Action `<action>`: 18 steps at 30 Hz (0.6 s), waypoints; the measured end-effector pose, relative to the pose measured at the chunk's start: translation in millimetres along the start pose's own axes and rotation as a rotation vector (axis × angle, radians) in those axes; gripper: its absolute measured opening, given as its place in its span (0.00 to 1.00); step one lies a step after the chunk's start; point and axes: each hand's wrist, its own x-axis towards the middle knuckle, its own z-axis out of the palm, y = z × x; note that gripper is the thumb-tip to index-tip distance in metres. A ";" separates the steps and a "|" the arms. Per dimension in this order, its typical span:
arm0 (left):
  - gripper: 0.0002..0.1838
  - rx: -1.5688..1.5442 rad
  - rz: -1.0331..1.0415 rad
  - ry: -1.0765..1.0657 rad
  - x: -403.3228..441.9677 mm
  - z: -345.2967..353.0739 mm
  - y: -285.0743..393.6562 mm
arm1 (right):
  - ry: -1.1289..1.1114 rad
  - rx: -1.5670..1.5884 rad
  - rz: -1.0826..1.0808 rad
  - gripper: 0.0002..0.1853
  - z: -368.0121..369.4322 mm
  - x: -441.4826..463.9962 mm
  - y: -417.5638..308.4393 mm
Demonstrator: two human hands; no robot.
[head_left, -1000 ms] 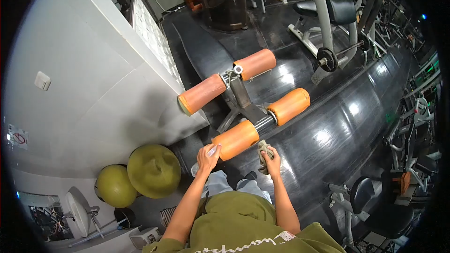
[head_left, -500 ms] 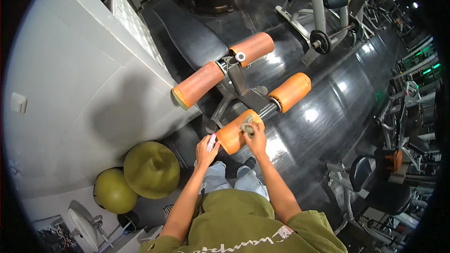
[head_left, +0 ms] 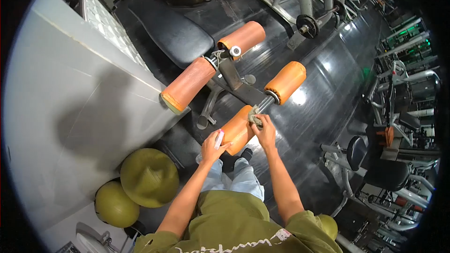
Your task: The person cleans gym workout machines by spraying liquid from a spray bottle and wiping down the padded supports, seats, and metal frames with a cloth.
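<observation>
My left hand [head_left: 212,149] is closed around a small white bottle with a pink top [head_left: 219,139], at the near end of an orange foam roller pad [head_left: 238,131]. A crumpled greyish cloth [head_left: 255,117] is gripped in my right hand [head_left: 266,132], against the far end of that same pad where it meets the metal bar [head_left: 266,103]. On the bar's other end sits a second orange pad [head_left: 286,82]. Two browner pads, one on the left [head_left: 190,84] and one on the right [head_left: 243,39], are mounted at the end of a black padded bench [head_left: 176,35].
Two olive exercise balls, a larger one [head_left: 150,177] and a smaller one [head_left: 117,204], rest by the grey wall [head_left: 89,93] on my left. A machine with a weight plate [head_left: 307,26] stands ahead right. More gym machines [head_left: 386,173] line the right side.
My right hand has slid the cloth from the middle of the near orange pad to its far end by the bar. My left hand still holds the bottle. The view has shifted slightly.
</observation>
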 end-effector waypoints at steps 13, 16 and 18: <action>0.25 -0.134 -0.163 -0.198 25.0 -12.1 -18.8 | -0.078 -0.107 0.000 0.21 0.5 -15.0 -6.6; 0.24 -0.157 -0.189 -0.229 31.1 -7.5 -37.3 | 0.047 -0.118 0.102 0.21 1.1 -5.2 -8.1; 0.23 -0.154 -0.203 -0.257 32.8 -5.7 -40.4 | 0.035 0.036 0.153 0.20 14.7 -16.8 -23.6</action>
